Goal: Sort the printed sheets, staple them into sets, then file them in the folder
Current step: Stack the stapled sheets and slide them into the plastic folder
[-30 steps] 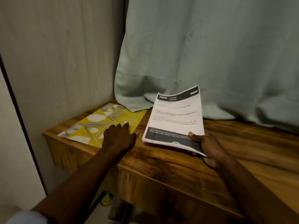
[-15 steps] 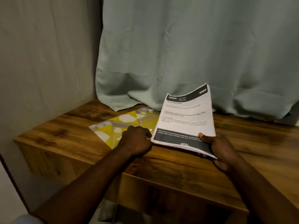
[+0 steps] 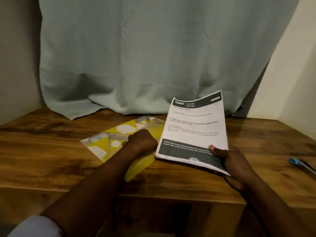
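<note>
Yellow folder point(image 3: 111, 135), left hand point(image 3: 142, 141) — sheets point(image 3: 193, 130), right hand point(image 3: 234, 161)

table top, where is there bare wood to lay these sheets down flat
Bare table lies left of the folder, out to the left edge, and right of the sheets, before the pens. The middle is crowded: left hand on the folder, right hand holding the sheets beside it. The curtain drapes over the back edge.
</note>
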